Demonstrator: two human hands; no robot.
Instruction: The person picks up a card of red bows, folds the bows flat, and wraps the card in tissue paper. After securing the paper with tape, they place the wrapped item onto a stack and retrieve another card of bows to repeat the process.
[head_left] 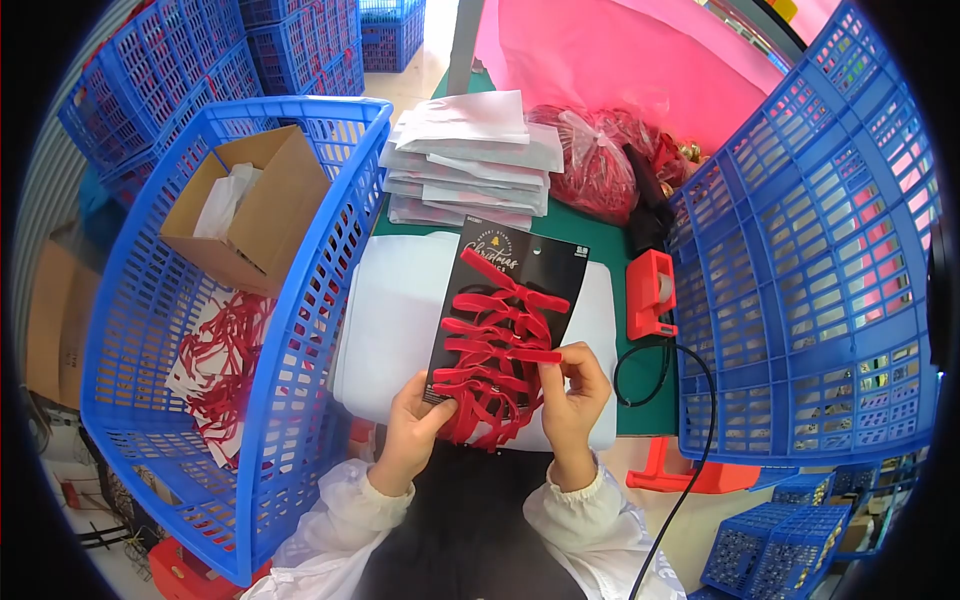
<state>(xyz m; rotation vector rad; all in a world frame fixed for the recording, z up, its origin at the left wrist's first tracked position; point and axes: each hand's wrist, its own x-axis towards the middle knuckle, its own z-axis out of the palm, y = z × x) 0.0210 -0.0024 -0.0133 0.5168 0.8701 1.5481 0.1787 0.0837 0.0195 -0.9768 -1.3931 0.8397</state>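
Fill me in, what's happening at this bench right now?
A person is handling a black card with a column of red bows on it, over white sheets. The left hand holds the card's lower left corner, while the right hand pinches the right end of one bow. Beyond the card is a stack of white packets, with a clear bag of red material beside it. Blue baskets stand on both sides.

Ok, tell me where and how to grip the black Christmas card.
Probably pinch the black Christmas card at its bow-free upper-right corner, from the right: red bows crowd the middle, and the left hand holds the lower-left corner.
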